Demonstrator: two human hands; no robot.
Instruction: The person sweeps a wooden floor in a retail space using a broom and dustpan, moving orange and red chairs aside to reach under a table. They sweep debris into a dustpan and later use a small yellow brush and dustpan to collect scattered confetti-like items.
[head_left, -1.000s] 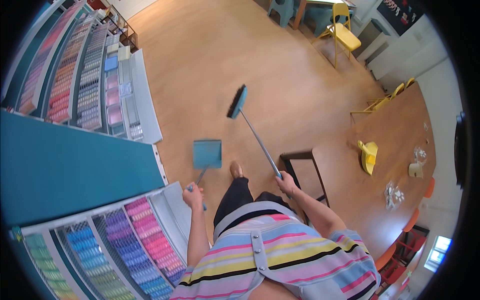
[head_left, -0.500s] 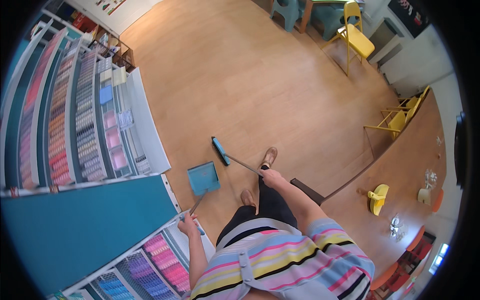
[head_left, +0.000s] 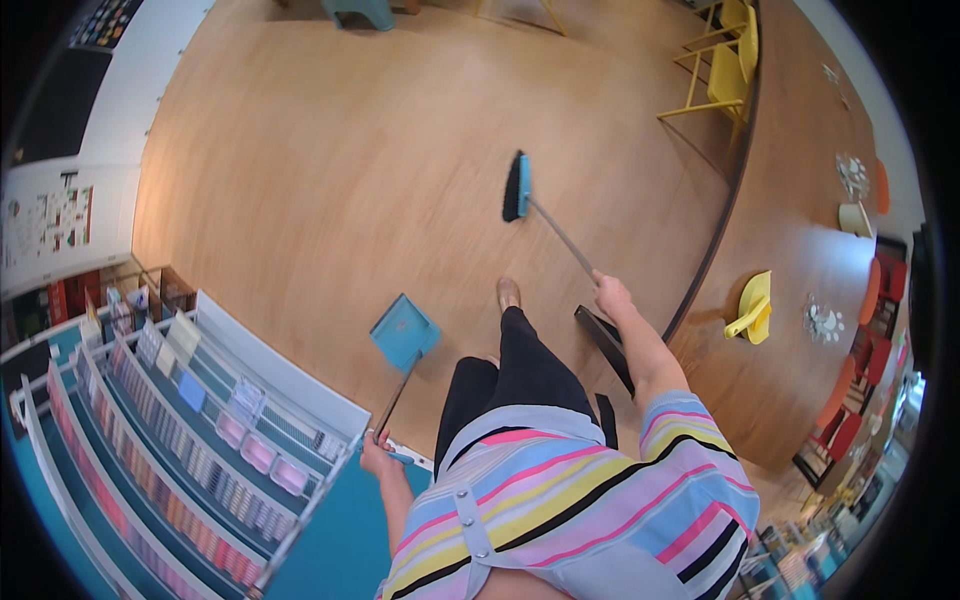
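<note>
My right hand is closed round the handle of a long-handled broom. The broom's blue head with black bristles is out in front of me over the wood floor. In my left hand I grip the handle of a long-handled dustpan. Its blue pan is low over the floor, left of my feet; whether it touches the floor I cannot tell. The broom head and the pan are well apart.
A shelf rack with rows of small colourful bottles stands at the left. Along the right runs a long wooden table with a yellow dustpan-like item on it. Yellow folding chairs are beside the table's far end.
My view has turned to the left. The broom has swung away from the dustpan, outward and to the right, and I have stepped on. Both hands keep their grip.
</note>
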